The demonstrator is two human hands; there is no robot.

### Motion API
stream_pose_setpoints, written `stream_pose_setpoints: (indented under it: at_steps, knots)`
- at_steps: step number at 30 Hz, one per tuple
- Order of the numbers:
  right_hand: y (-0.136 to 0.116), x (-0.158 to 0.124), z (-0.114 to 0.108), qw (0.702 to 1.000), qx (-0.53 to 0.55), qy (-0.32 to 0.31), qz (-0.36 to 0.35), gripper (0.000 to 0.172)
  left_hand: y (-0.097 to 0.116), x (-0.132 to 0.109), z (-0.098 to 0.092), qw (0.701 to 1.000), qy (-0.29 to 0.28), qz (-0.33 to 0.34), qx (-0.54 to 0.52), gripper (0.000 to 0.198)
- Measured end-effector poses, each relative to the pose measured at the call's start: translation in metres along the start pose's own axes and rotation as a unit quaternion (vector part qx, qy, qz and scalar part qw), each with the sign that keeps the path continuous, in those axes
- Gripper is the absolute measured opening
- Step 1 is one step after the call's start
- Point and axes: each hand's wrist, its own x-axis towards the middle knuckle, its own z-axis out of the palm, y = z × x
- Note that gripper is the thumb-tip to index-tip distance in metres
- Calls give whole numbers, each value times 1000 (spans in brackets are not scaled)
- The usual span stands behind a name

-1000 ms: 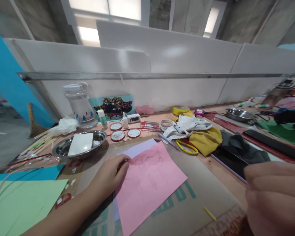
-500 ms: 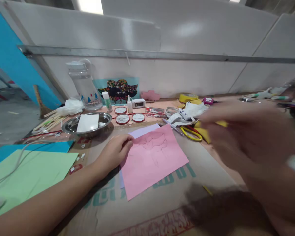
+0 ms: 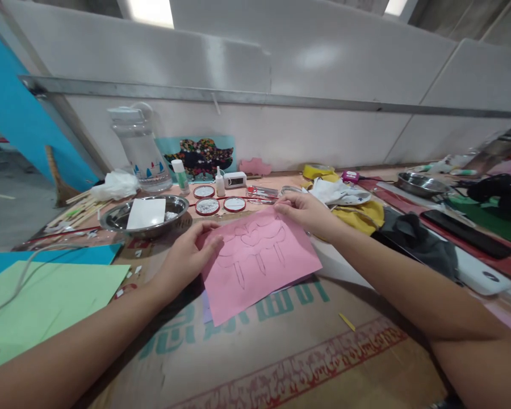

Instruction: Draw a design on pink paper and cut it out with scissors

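Right hand (image 3: 298, 211) has swung in from the right onto the far edge of the pink rectangular paper sheet (image 3: 259, 284), while left hand (image 3: 196, 250) stays at its left edge. Thumb and fingers of both look clamped on the paper, which bows slightly above light-purple paper (image 3: 207, 309) on brown printed cardboard (image 3: 196, 369). Dark line outline is drawn; sheet is whole, no cuts along the lines, no glue or decoration visible on it. Room-wise, flat cardboard runs from the sheet's near edge toward the person, thin yellow strip (image 3: 347, 321) on it; shiny metal bowl (image 3: 177, 221) sits near left hand, mustard-yellow cloth (image 3: 361, 218) crowds right forearm
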Motion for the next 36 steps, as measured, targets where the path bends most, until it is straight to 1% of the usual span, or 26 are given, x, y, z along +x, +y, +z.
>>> stream_pose_setpoints:
  at_steps: [1, 2, 4, 5, 7, 8, 9, 11, 12, 13, 14, 16, 20, 21, 22, 23, 24, 25, 26, 27, 28, 29, 31, 32, 34, 36]
  knots:
    - [0, 1, -2, 1000, -3, -13, 0, 33, 0, 1, -1, 1000, -3, -6, -7, 40]
    - [-1, 2, -4, 999, -10, -41, 4, 36, -1, 1, -1, 1000, -14, -9, -9, 39]
    - [0, 4, -9, 993, -31, -113, 29, 43, 0, 2, -1, 998, -56, -12, -6, 35]
    - [1, 4, -12, 988, -53, -137, 43, 44, 1, 2, 0, 997, -76, -11, 0, 34]
    - [5, 5, -20, 978, -145, -140, 62, 40, 2, 1, 2, 995, -97, -6, 21, 32]
    - [7, 5, -23, 966, -212, -131, 69, 35, 3, 1, 3, 995, -99, -4, 32, 32]
    - [9, 6, -26, 947, -284, -126, 77, 30, 3, 0, 4, 994, -98, 0, 43, 31]
    - [12, 5, -31, 900, -399, -141, 102, 24, 3, -1, 6, 993, -97, 12, 59, 31]
    - [13, 5, -32, 881, -432, -154, 115, 25, 3, -1, 6, 993, -98, 18, 64, 31]
    - [15, 4, -32, 869, -450, -165, 125, 27, 3, -2, 7, 992, -100, 23, 66, 31]
    - [16, 4, -31, 862, -458, -173, 129, 28, 2, -2, 7, 992, -100, 26, 66, 31]
    - [19, 5, -29, 861, -457, -184, 130, 28, 1, -3, 8, 993, -96, 29, 64, 31]
    - [21, 9, -33, 873, -430, -196, 124, 18, 1, -6, 11, 991, -103, 29, 78, 32]
    - [20, 10, -35, 884, -409, -191, 124, 15, 1, -6, 11, 990, -107, 28, 86, 32]
    - [18, 10, -37, 901, -373, -185, 123, 12, 2, -7, 11, 989, -111, 30, 94, 31]
    - [15, 9, -37, 926, -315, -173, 118, 9, 2, -8, 11, 988, -114, 34, 101, 30]
    - [11, 7, -35, 954, -234, -158, 102, 9, 2, -8, 11, 987, -117, 39, 106, 30]
    - [6, 4, -30, 977, -144, -139, 74, 13, 3, -8, 11, 986, -121, 45, 110, 30]
    - [1, -1, -23, 990, -61, -121, 33, 21, 3, -8, 11, 984, -125, 50, 113, 30]
    - [-5, -6, -13, 996, 15, -83, -23, 30, 3, -9, 11, 983, -130, 52, 116, 30]
    - [-10, -12, -1, 995, 73, -35, -52, 32, 3, -9, 11, 983, -133, 52, 117, 30]
    - [-15, -18, 12, 991, 117, -34, -63, 27, 3, -9, 12, 982, -136, 53, 116, 30]
    - [-22, -28, 36, 980, 162, -99, -54, 15, 3, -10, 13, 982, -139, 56, 114, 29]
    - [-23, -32, 46, 979, 165, -118, -38, 13, 3, -10, 13, 982, -141, 58, 115, 29]
    - [-20, -35, 60, 970, 191, -148, 9, 17, 3, -10, 14, 980, -146, 65, 117, 28]
    - [-13, -35, 67, 964, 217, -151, 43, 24, 3, -10, 14, 978, -154, 80, 113, 28]
